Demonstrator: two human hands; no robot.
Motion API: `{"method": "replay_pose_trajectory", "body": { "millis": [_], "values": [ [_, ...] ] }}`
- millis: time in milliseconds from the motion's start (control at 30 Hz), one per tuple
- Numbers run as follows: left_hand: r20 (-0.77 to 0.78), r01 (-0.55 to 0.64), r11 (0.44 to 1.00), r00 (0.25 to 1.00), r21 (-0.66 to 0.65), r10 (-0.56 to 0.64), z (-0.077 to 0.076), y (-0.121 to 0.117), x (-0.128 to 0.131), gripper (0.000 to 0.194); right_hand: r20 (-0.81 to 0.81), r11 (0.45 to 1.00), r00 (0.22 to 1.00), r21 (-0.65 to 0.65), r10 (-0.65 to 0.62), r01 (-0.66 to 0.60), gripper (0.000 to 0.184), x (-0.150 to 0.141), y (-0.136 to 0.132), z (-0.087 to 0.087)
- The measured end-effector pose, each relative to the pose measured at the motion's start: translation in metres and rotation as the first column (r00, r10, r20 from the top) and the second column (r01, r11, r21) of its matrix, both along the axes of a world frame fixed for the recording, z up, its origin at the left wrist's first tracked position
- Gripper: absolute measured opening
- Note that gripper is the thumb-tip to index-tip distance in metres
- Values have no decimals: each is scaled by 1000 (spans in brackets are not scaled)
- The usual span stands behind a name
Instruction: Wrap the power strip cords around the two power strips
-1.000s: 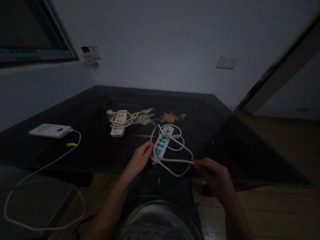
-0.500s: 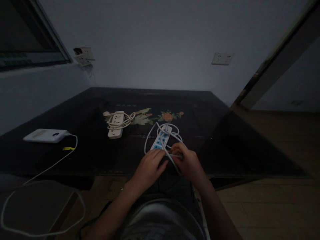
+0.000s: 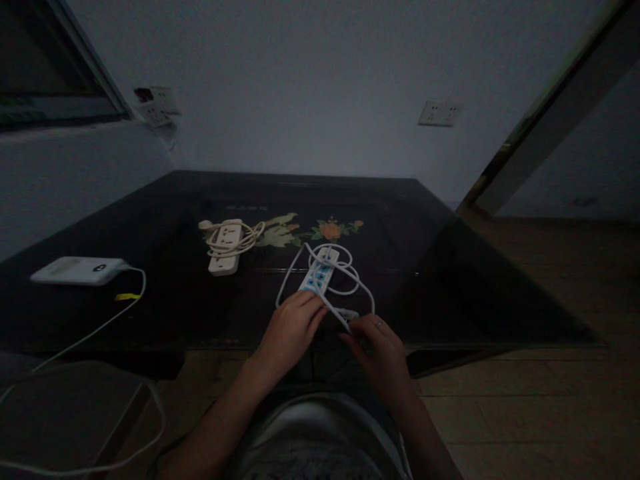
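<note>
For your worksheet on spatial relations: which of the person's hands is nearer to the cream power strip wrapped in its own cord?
Left. The left hand lies just below and right of the cream power strip; the right hand sits farther right.

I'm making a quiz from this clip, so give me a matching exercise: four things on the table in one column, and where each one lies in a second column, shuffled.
Things:
1. power strip with blue sockets
2. cream power strip
3. white flat device
4. flower pattern

Places:
A. far left of the table, a white cable running from it
B. on the tabletop, behind the blue-socket strip
C. under the left hand, its white cord at the right hand
D. left of the flowers, its cord bundled on top

Pairs: 1-C, 2-D, 3-A, 4-B
</note>
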State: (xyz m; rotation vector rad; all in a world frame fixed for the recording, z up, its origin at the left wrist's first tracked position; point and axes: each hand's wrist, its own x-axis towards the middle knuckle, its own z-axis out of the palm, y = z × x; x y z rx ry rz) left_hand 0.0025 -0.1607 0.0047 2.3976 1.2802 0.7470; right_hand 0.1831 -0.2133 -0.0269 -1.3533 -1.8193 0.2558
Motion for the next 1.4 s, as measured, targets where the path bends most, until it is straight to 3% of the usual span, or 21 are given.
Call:
{"method": "replay_pose_trajectory", "body": {
  "millis": [300, 433, 533, 600, 633, 700, 733, 767, 833, 867, 967, 1033, 1100, 1167, 1400],
  "values": [
    [-326, 1, 997, 945, -83, -28, 6, -13, 18, 23, -32, 1000, 999, -22, 10, -11, 10, -2, 3, -3],
    [-359, 3, 984, 931, -176, -67, 8, -10, 21, 23, -72, 1000, 997, -16, -6, 5, 12, 5, 3, -3],
    [-177, 160, 963, 964, -218, -200, 15, -5, 0, 22, -88, 998, 994, 12, -64, 66, 14, 17, 3, -2],
    [21, 306, 910, 949, -280, -313, 21, -2, -23, 21, -93, 994, 990, 28, -103, 106, 13, 26, 3, 1],
    [127, 348, 883, 938, -314, -324, 24, -1, -36, 20, -97, 992, 988, 33, -119, 122, 13, 31, 3, 2],
    [322, 323, 872, 924, -367, -207, 29, 4, -62, 17, -112, 988, 984, 41, -141, 146, 12, 38, 2, 3],
    [441, 275, 892, 892, -359, -98, 32, 7, -73, 15, -116, 988, 983, 43, -145, 151, 11, 40, 1, 4],
    [589, 224, 921, 808, -320, 8, 35, 11, -83, 17, -117, 987, 982, 46, -145, 151, 11, 42, 1, 4],
    [850, 154, 954, 506, -257, 148, 44, 21, -97, 17, -107, 990, 987, 55, -121, 127, 10, 42, 0, 3],
    [920, 173, 954, 353, -245, 172, 50, 27, -102, 15, -96, 993, 991, 58, -98, 104, 9, 41, 0, 2],
    [979, 263, 944, 0, -198, 205, 70, 45, -108, 29, -63, 999, 998, 43, -25, 28, 10, 34, -1, -4],
    [964, 289, 940, -138, -179, 226, 81, 54, -109, 40, -38, 1000, 999, 24, 9, -8, 12, 26, -1, -9],
    [950, 293, 941, -205, -169, 235, 88, 61, -108, 42, -17, 999, 999, 20, 32, -32, 14, 19, 0, -13],
    [949, 287, 945, -220, -160, 227, 91, 65, -105, 42, 1, 998, 999, 27, 53, -53, 16, 11, 1, -16],
    [972, 239, 960, -148, -143, 182, 98, 70, -88, 40, 71, 992, 991, -58, 116, -112, 14, -2, 2, -14]
  ]
}}
